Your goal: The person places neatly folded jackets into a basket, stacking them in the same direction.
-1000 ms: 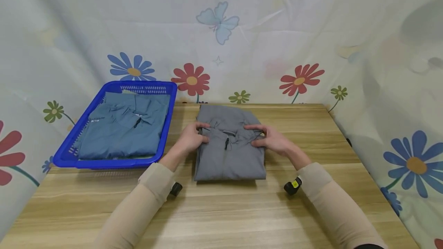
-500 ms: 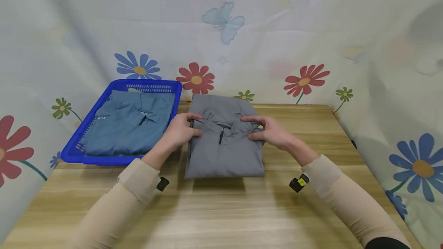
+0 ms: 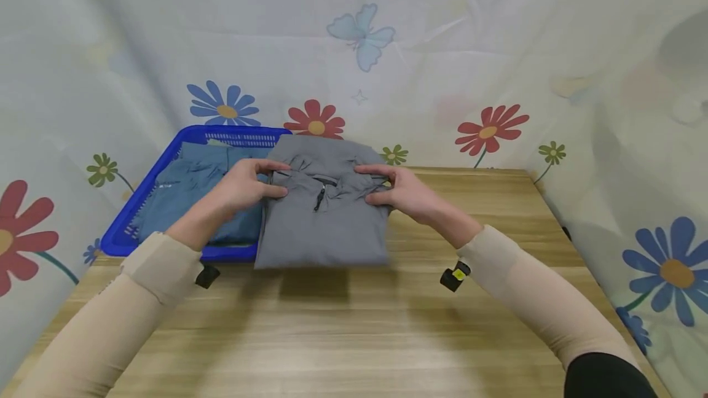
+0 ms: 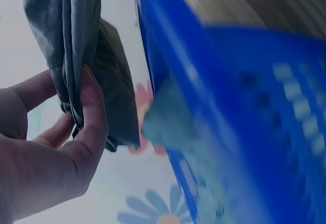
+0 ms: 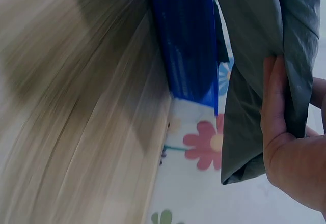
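A folded grey jacket (image 3: 326,226) with a black zipper pull hangs in the air above the table, its left part overlapping the blue basket (image 3: 229,255) in the head view. My left hand (image 3: 246,184) grips its left edge, the folded layers pinched between thumb and fingers, as the left wrist view shows up close. On the opposite edge, my right hand (image 3: 404,192) holds the layers the same way; the right wrist view shows fingers (image 5: 275,96) under the fabric. Folded blue clothing (image 3: 182,177) lies inside the basket, partly hidden behind my left hand and the jacket.
The plastic basket has slotted walls and a raised rim (image 4: 178,46), close beside my left hand. A wooden table (image 3: 354,336) lies beneath everything. Behind and at the sides hangs a white curtain (image 3: 431,78) printed with flowers.
Both hands have lifted the grey jacket off the table and carried it leftward, from beside the basket to overlapping its right side. The basket keeps its place on the table.
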Available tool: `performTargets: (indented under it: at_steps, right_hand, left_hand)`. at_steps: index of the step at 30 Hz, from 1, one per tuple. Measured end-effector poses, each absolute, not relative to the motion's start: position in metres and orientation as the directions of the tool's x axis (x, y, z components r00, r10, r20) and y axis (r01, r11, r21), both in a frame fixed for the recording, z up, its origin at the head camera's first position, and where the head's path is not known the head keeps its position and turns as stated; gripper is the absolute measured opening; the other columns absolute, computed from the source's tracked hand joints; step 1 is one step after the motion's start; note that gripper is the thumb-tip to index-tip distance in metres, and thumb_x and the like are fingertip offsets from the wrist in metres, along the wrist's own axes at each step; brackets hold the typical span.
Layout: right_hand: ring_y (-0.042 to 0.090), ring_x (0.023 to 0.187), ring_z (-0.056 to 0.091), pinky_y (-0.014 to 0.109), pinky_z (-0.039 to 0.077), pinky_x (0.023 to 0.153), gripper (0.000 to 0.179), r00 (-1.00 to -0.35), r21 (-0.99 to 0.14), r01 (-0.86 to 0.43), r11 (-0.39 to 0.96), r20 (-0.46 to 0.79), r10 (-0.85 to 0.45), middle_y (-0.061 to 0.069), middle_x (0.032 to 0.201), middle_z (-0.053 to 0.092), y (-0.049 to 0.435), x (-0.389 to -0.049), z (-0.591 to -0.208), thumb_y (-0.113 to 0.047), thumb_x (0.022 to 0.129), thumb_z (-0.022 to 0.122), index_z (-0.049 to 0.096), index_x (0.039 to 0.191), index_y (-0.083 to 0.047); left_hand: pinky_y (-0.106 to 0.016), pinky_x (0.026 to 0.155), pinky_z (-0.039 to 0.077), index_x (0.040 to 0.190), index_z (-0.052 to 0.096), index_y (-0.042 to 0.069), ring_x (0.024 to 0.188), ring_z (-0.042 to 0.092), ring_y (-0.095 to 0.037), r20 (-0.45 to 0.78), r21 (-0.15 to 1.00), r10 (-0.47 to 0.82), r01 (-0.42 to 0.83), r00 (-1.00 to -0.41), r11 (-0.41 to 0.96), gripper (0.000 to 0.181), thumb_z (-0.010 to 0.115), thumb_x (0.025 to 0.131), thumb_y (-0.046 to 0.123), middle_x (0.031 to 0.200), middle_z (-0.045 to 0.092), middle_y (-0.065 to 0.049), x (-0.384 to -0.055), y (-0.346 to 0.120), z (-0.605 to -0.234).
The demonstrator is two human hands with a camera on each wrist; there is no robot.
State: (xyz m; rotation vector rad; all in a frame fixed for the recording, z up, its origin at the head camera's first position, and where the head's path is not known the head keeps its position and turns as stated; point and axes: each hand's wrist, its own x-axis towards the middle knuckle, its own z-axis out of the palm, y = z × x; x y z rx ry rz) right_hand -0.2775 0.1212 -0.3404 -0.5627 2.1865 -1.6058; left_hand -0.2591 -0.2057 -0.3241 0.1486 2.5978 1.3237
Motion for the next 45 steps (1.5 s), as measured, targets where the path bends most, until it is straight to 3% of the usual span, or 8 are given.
performTargets:
  at_steps: [7,21,27,31,35,40,42,45]
  right_hand:
    - [0.019,0.128,0.047,0.032,0.051,0.085,0.058,-0.856,-0.946,-0.167,0.278,-0.001,-0.517,0.003,0.160,0.037,0.087,-0.278,-0.331,-0.002,0.093,0.073,0.059,0.147,-0.019]
    - [0.019,0.118,0.057,0.031,0.055,0.082,0.059,-0.837,-0.951,-0.191,0.243,0.029,-0.546,0.004,0.158,0.039,0.011,-0.296,-0.330,0.000,0.093,0.072,0.059,0.147,-0.017]
    - [0.015,0.109,0.059,0.029,0.055,0.079,0.057,-0.836,-0.954,-0.205,0.219,0.054,-0.547,0.004,0.154,0.044,-0.024,-0.302,-0.337,0.000,0.091,0.074,0.061,0.145,-0.016]
    - [0.013,0.114,0.056,0.027,0.054,0.079,0.057,-0.833,-0.957,-0.216,0.195,0.076,-0.548,0.005,0.155,0.044,-0.045,-0.305,-0.337,0.001,0.091,0.074,0.061,0.144,-0.014]
    - [0.009,0.116,0.054,0.025,0.053,0.078,0.056,-0.834,-0.956,-0.224,0.191,0.086,-0.544,0.004,0.156,0.044,-0.060,-0.307,-0.338,0.000,0.091,0.075,0.062,0.144,-0.015]
    - [0.009,0.092,0.058,0.023,0.051,0.073,0.056,-0.840,-0.959,-0.213,0.187,0.082,-0.537,0.001,0.147,0.050,-0.073,-0.310,-0.339,0.000,0.091,0.076,0.063,0.143,-0.016]
    - [0.010,0.100,0.060,0.023,0.051,0.079,0.054,-0.836,-0.945,-0.246,0.213,0.096,-0.541,0.002,0.147,0.051,-0.076,-0.312,-0.341,-0.003,0.092,0.075,0.062,0.144,-0.016]
    - [0.013,0.128,0.052,0.024,0.045,0.098,0.052,-0.817,-0.841,-0.400,0.365,0.146,-0.557,0.006,0.150,0.052,-0.074,-0.316,-0.346,-0.015,0.098,0.072,0.057,0.147,-0.011]
  left_hand:
    - [-0.060,0.106,0.042,0.150,0.053,0.009,0.147,0.029,-0.040,-0.160,0.823,0.239,0.004,-0.958,0.567,0.055,0.071,0.099,0.019,0.165,0.023,-0.020,-0.267,-0.247,-0.309]
    - [-0.056,0.105,0.045,0.155,0.043,0.003,0.139,0.043,-0.040,-0.229,0.788,0.334,0.027,-0.914,0.615,0.067,0.072,0.099,0.026,0.165,0.021,-0.022,-0.289,-0.336,-0.300]
    - [-0.054,0.103,0.047,0.157,0.037,-0.001,0.142,0.037,-0.043,-0.256,0.756,0.351,0.040,-0.901,0.654,0.066,0.066,0.103,0.023,0.164,0.019,-0.027,-0.295,-0.374,-0.297]
    - [-0.035,0.095,0.054,0.156,0.038,-0.001,0.126,0.055,-0.011,-0.249,0.733,0.328,0.044,-0.911,0.679,0.066,0.068,0.102,0.023,0.163,0.021,-0.027,-0.294,-0.395,-0.290]
    - [-0.028,0.090,0.055,0.155,0.040,-0.001,0.102,0.058,0.010,-0.258,0.724,0.303,0.024,-0.918,0.689,0.067,0.070,0.100,0.023,0.163,0.020,-0.028,-0.293,-0.408,-0.286]
    - [-0.032,0.091,0.056,0.155,0.043,0.007,0.100,0.058,0.011,-0.273,0.723,0.275,-0.008,-0.922,0.691,0.063,0.070,0.100,0.023,0.165,0.010,-0.031,-0.295,-0.417,-0.285]
    - [-0.036,0.091,0.056,0.155,0.043,0.008,0.103,0.060,0.006,-0.263,0.709,0.249,-0.012,-0.932,0.705,0.064,0.070,0.100,0.025,0.164,0.013,-0.032,-0.296,-0.418,-0.286]
    - [-0.051,0.098,0.052,0.159,0.033,0.005,0.118,0.062,-0.025,-0.257,0.667,0.182,-0.038,-0.949,0.744,0.072,0.067,0.102,0.031,0.159,0.020,-0.037,-0.297,-0.417,-0.289]
